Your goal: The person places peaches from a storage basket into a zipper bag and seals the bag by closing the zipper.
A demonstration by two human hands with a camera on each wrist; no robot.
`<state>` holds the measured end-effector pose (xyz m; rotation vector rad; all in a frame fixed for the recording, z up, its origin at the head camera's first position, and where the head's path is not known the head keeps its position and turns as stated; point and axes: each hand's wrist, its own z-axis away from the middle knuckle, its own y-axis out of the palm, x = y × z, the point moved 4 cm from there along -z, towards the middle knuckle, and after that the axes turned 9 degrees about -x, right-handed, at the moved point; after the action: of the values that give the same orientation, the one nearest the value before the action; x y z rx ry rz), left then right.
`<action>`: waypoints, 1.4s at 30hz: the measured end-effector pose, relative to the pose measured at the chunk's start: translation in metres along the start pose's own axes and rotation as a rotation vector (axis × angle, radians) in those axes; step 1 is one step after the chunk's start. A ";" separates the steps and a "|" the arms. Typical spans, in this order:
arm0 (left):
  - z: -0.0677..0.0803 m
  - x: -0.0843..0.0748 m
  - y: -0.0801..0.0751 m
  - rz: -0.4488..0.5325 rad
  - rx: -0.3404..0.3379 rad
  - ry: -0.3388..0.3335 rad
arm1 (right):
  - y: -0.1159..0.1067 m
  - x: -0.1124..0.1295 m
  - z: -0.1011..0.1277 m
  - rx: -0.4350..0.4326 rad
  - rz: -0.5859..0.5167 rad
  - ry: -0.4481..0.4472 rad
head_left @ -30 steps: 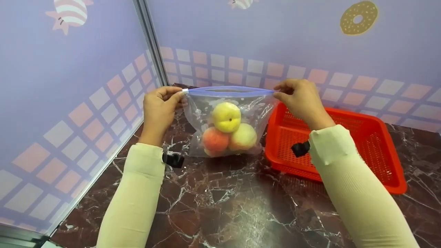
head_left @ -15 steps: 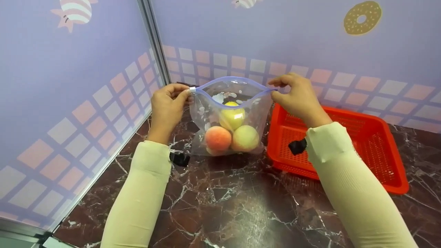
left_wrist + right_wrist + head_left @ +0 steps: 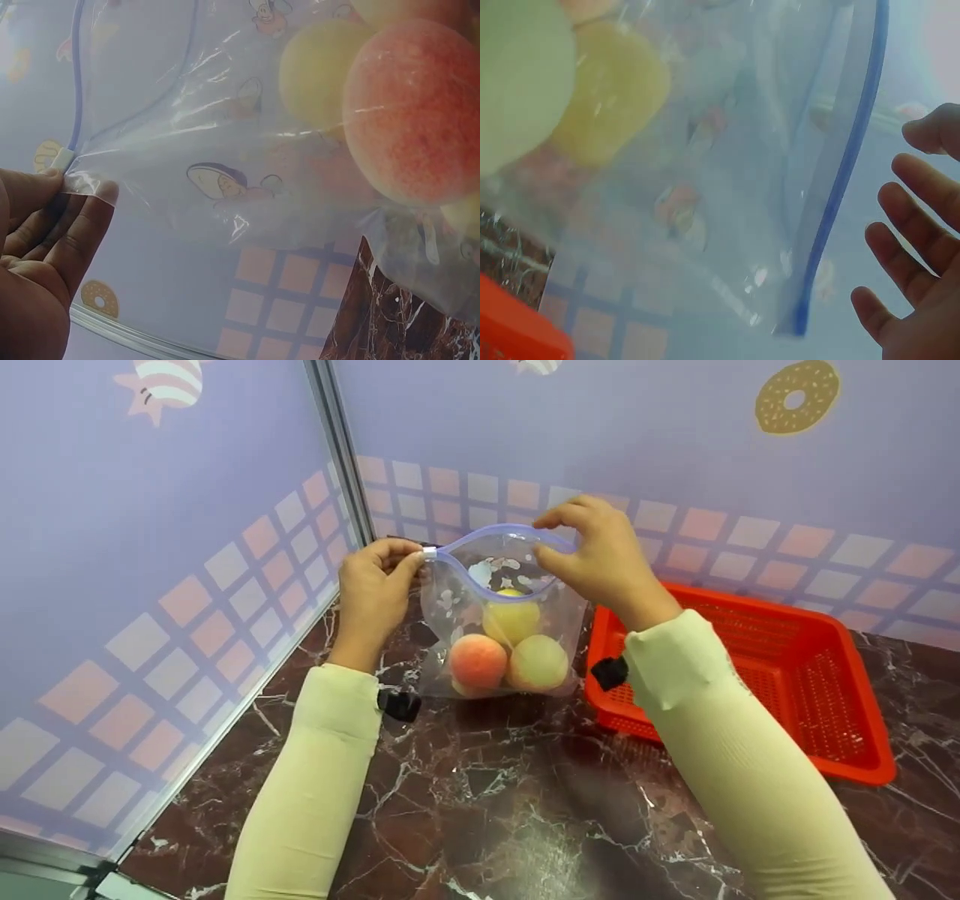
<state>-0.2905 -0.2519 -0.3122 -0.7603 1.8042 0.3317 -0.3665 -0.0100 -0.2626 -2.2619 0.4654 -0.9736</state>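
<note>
A clear slider zip bag [image 3: 450,604] with a purple zip edge stands on the marble-patterned surface, its mouth gaping. Inside show a red peach [image 3: 478,661], a pale green peach [image 3: 538,663] and a yellow peach [image 3: 511,619]; part of another fruit peeks out below the red one. My left hand [image 3: 377,596] pinches the bag's left top corner, right by the white slider [image 3: 430,553]. With fingers spread and nothing in them, my right hand [image 3: 604,559] hovers at the right side of the mouth. In the right wrist view, its fingertips are apart from the purple zip edge [image 3: 847,165].
A red plastic basket [image 3: 862,697] with perforated walls sits right of the bag, partly under my right forearm. Behind rises a lilac wall panel [image 3: 600,427], meeting a second panel [image 3: 225,450] on the left at a metal post [image 3: 341,450].
The bag's mouth has widened from a narrow slit. My right hand has let go of the right corner and moved left over the mouth. My left hand shifted slightly right, still pinching its corner.
</note>
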 end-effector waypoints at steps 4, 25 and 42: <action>0.001 -0.001 0.000 0.000 0.002 0.006 | 0.008 0.014 -0.005 0.031 0.018 -0.031; 0.008 -0.006 0.011 -0.014 -0.007 0.077 | 0.054 0.057 -0.017 0.154 0.054 -0.160; 0.015 -0.012 0.021 -0.006 0.008 0.140 | 0.065 0.063 -0.022 0.212 0.100 -0.165</action>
<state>-0.2905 -0.2238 -0.3095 -0.8002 1.9330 0.2720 -0.3451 -0.1006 -0.2608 -2.0856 0.3802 -0.7424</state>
